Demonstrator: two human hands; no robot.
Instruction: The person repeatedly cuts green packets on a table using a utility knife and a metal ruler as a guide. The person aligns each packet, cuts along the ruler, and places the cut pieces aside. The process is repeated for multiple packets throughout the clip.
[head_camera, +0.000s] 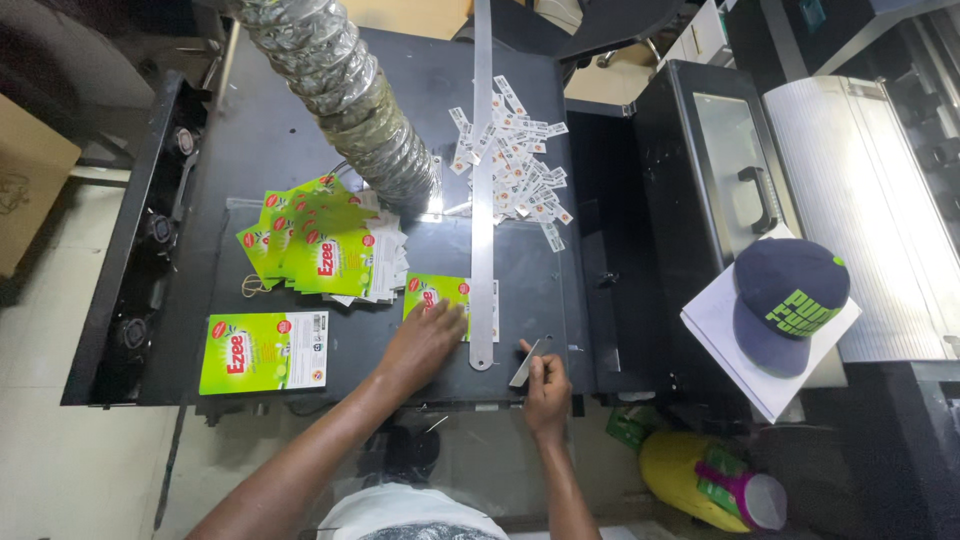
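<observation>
The person's left hand (425, 340) lay flat, fingers together and stretched out, pressing down on a green printed label (437, 297) that sat on the dark worktop (270, 140). The label's right edge lay against a long metal ruler (483, 180), which ran from twelve o'clock down to six across the worktop. The right hand (546, 388), just at three o'clock of the ruler's rounded lower end, had its fingers pinched on a small thin blade (525, 363), tilted with its tip up toward the ruler. At nine o'clock of the left hand a fanned stack of green labels (320, 245) rested near the foot of a silver ribbed duct hose (345, 85), and a single larger green sheet (263, 352) lay apart from it toward seven o'clock. At twelve o'clock, a scatter of small white offcut strips (515, 165) lay around the ruler. Well off at three o'clock, a dark cap with green lettering (788, 303) sat on white paper (715, 320).
</observation>
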